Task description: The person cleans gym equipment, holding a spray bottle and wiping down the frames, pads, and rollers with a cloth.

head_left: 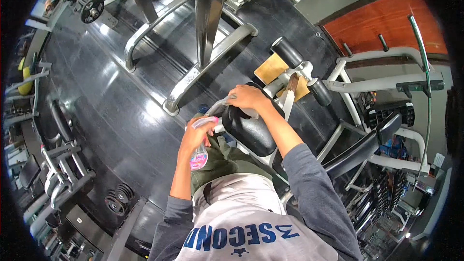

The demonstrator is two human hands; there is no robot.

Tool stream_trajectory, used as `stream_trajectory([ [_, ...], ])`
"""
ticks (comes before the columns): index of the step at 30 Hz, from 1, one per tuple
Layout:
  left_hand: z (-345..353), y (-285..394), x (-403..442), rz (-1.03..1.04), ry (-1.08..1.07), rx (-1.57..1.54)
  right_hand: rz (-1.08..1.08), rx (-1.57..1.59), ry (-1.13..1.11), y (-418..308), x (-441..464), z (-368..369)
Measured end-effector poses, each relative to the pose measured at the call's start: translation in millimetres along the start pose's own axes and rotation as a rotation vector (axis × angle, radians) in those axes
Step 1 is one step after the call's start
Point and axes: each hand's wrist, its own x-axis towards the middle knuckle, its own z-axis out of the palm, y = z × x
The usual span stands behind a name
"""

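Note:
My left hand (195, 137) is closed around a clear spray bottle (198, 158) with a pink label, which hangs upright below the fingers. Beside its pink and white nozzle, a pale cloth (220, 104) stretches toward the other hand. On the black padded seat (251, 130) of a bench rests my right hand (247, 97), its fingers pressed on the greyish cloth near the pad's upper left edge. Part of the cloth shows beneath the palm.
A metal machine frame (186, 79) stands ahead. Black rollers (287, 52) are beyond the seat. An inclined bench (353, 154) and barbell rack (382, 84) are at right. Weight plates (118, 199) lie on the floor at lower left.

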Motion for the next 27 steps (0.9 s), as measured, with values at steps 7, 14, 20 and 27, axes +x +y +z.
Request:
stream_trajectory([
  [7, 0, -11, -13, 0.055, 0.066, -0.189, -0.138, -0.311, 0.01, -38, 2, 17],
  [14, -26, -9, -41, 0.1, 0.153, -0.18, -0.63, -0.241, 0.126, -24, -68, 15],
  [20, -30, -16, -40, 0.175, 0.013, -0.099, -0.179, -0.498, 0.175, -43, -10, 44],
  [27, -26, -22, -28, 0.19, -0.108, -0.086, -0.446, -0.25, 0.243, -36, -101, 32],
])
